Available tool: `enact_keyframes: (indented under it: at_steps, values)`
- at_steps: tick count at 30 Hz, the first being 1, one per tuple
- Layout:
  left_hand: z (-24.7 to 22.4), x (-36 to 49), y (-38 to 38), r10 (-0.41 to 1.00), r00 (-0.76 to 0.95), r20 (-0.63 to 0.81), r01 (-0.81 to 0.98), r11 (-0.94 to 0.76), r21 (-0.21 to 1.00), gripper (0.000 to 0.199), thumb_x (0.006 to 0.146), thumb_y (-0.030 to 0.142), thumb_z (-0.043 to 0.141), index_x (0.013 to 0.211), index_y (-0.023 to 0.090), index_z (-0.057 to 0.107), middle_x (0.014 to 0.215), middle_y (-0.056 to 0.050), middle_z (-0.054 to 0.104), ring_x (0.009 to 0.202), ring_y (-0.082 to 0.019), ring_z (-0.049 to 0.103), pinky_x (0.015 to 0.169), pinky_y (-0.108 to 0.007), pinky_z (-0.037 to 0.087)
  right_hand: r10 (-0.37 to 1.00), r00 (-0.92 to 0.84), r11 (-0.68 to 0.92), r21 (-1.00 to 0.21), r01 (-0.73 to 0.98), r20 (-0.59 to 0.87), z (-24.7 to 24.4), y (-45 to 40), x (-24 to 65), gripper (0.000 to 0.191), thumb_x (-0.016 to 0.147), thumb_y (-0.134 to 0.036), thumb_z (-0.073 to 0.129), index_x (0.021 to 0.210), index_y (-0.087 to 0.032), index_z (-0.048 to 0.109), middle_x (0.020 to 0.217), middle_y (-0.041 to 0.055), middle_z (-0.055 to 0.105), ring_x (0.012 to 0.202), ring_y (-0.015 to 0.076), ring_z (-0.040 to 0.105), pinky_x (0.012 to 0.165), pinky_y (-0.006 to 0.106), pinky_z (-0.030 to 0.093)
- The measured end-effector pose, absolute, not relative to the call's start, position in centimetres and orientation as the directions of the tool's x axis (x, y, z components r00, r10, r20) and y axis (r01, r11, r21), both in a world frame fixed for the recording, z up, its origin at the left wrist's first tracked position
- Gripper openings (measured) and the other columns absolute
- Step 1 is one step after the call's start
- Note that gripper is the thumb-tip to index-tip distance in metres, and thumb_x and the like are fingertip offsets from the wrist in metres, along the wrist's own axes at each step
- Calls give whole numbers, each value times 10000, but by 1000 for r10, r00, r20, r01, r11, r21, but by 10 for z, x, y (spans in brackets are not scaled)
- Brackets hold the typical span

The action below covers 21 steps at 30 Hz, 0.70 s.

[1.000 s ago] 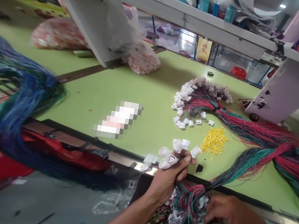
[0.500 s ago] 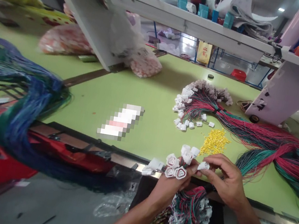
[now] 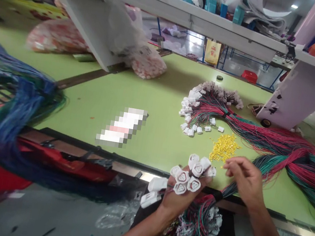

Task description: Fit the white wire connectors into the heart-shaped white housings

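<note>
My left hand [image 3: 181,202] is closed around a bunch of wires ending in white plastic connectors [image 3: 183,176]. Several connector faces point up, and two stick out to the left past the wrist. To its right, above the table's front edge, my right hand [image 3: 245,181] has its thumb and fingers pinched together. A tiny yellow piece [image 3: 222,167] shows at those fingertips, close to a pile of small yellow pieces [image 3: 225,146] on the table. Below my hands, more red, green and black wires with white connectors [image 3: 211,231] hang over my lap.
On the green table [image 3: 157,134], a tied wire bundle with white connectors [image 3: 196,100] lies behind the pile. Blue and green wires [image 3: 22,111] drape over the left edge. A blurred-out white item [image 3: 122,126] lies mid-table. A shelf [image 3: 192,21] spans the back; bags [image 3: 148,64] rest beneath it.
My right hand has let go of a white connector and moved right, to the yellow pile's near edge. The connectors in my left hand have turned and spread. The view has shifted slightly right.
</note>
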<state>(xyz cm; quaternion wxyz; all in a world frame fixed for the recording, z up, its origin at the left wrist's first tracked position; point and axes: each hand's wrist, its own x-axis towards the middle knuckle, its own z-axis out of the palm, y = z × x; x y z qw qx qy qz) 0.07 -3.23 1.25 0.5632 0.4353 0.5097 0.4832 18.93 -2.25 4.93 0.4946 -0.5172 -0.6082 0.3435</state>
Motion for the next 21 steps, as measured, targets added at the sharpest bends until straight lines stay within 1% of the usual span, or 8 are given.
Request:
enact_keyframes:
  at_steps: [2,4,6,8,11,15,18,21]
  values:
    - [15,3,-33,987,-37,-155,-97,151,984,229,747,382,795,911,224,766,971,-92,776,938,-287,694,849,-408,558,956,59,249,-900,358,287,46,-14,203,168,950,-354,628,932,-205,704,827,17,700,700,149,637,668,262,521]
    - [15,5,-33,983,-56,-173,-135,165,977,233,771,389,769,908,201,760,879,-84,764,739,-214,651,711,-358,533,954,-40,276,-825,494,296,37,-6,215,111,939,-285,627,919,-207,705,847,19,690,753,164,643,709,276,506]
    - [14,6,-32,981,-49,-190,-174,179,968,238,780,392,760,902,187,756,819,-72,749,605,-155,554,610,-327,473,958,-170,286,-722,630,231,25,0,221,104,922,-186,606,903,-205,706,868,28,685,796,179,646,742,290,493]
    - [13,6,-32,983,-33,-180,-192,170,966,218,785,381,756,880,184,750,769,-51,718,562,-127,485,576,-311,425,962,-229,272,-606,747,148,15,4,221,140,895,-109,597,912,-199,703,891,36,677,814,185,643,768,297,485]
    - [14,4,-33,990,2,-144,-188,142,972,183,800,365,741,823,184,741,692,-20,640,552,-116,448,563,-302,390,967,-244,250,-486,838,78,6,7,217,142,875,-81,629,927,-194,698,906,40,665,815,185,633,775,291,466]
    - [16,2,-34,987,11,-158,-212,156,965,205,800,354,743,908,180,754,723,-21,635,563,-115,444,571,-297,395,966,-250,251,-449,858,64,4,9,212,106,905,-130,640,828,-189,682,861,41,652,812,194,615,742,284,423]
    - [15,3,-33,985,22,-170,-250,170,953,203,787,351,756,902,183,757,724,-18,623,565,-113,442,555,-287,387,969,-241,240,-436,867,53,4,9,213,216,933,-220,645,719,-189,637,775,32,629,748,195,590,688,285,393]
    - [10,4,-32,985,24,-169,-277,169,946,187,772,350,771,864,187,756,708,-16,613,562,-112,442,537,-280,374,968,-245,242,-447,862,52,5,9,217,249,974,-246,588,737,-194,642,793,35,640,763,195,599,703,285,401]
